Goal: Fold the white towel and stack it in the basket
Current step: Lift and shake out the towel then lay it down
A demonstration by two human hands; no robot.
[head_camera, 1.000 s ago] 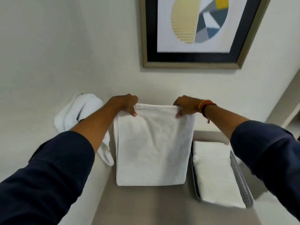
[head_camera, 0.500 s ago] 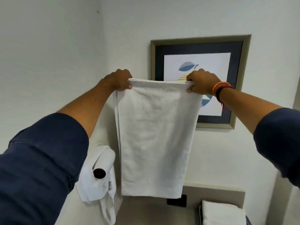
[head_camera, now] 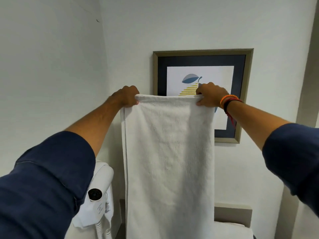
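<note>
Up at chest height, the white towel [head_camera: 169, 161] hangs lengthwise in front of the framed picture [head_camera: 203, 69], its 2 top corners pinched by the left hand [head_camera: 126, 97] and right hand [head_camera: 211, 97]. Lower left, a wall-mounted hair dryer [head_camera: 100, 192] sits beside it.

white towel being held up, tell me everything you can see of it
The white towel is plain terry cloth, soft and slightly fuzzy. It hangs straight down as a long upright rectangle, and layered edges along its left side show that it is already doubled. The left hand pinches its top left corner and the right hand its top right corner, keeping the top edge taut and level. Its bottom runs out of view.
</note>
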